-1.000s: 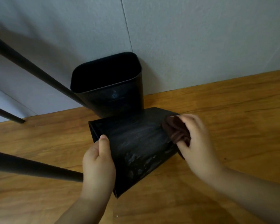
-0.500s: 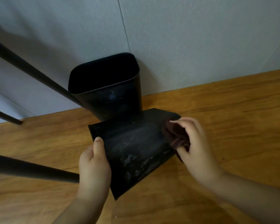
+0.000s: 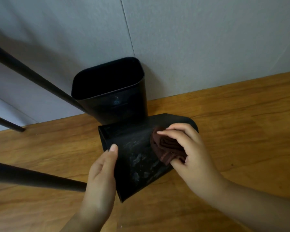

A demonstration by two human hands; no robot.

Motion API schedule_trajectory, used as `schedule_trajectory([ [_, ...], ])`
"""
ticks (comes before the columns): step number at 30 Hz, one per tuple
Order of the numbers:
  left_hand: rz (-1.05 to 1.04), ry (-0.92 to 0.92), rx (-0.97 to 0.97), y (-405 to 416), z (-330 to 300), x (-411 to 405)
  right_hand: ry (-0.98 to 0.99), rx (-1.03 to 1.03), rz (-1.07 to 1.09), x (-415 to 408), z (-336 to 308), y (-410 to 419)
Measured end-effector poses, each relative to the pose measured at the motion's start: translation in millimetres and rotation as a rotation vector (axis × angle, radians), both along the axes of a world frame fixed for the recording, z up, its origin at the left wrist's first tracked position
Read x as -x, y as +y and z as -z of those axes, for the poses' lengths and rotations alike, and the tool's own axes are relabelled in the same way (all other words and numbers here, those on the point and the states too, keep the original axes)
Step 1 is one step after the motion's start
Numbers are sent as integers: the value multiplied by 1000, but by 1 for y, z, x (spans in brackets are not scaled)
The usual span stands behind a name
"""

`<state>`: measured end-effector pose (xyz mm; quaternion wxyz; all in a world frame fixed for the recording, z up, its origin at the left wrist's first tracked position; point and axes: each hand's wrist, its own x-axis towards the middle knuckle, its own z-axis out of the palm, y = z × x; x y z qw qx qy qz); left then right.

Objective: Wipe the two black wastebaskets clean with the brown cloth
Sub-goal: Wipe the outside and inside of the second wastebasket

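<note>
One black wastebasket [image 3: 134,158] lies on its side on the wooden floor, its upper face smeared with pale dust. My left hand [image 3: 102,171] grips its open rim at the left, thumb on top. My right hand [image 3: 189,151] holds the folded brown cloth [image 3: 166,148] and presses it on the basket's upper face near the closed end. The second black wastebasket [image 3: 112,97] stands upright just behind, against the wall, mouth open.
Black slanted furniture legs [image 3: 32,76] cross the left side, one low leg [image 3: 32,177] ending right beside my left wrist. A grey wall [image 3: 191,47] runs along the back. Wooden floor [image 3: 241,114] stretches to the right.
My right hand has slid the cloth along the basket's upper face toward its middle. My left hand stays on the rim; the view has shifted slightly.
</note>
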<state>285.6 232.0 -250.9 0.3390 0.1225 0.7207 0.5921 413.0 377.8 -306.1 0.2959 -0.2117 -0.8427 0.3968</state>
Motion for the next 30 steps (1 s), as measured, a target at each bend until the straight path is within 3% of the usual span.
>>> schedule_trajectory([
  [3,60,374,148,-5,12,-5,3,87,20,0,3,-2],
  [5,70,485,178,-5,17,-7,6,109,60,1,1,-5],
  [8,59,506,136,2,18,-8,-8,41,65,10,-13,-19],
  [14,-13,520,44,5,18,-5,6,-118,-182,14,-20,-32],
  [20,-100,413,65,10,15,-2,16,20,105,19,-11,-11],
  [26,-91,487,58,13,12,2,-2,-170,-241,11,-19,-34],
  [30,-153,448,131,10,16,6,-38,-124,-75,2,-4,-8],
])
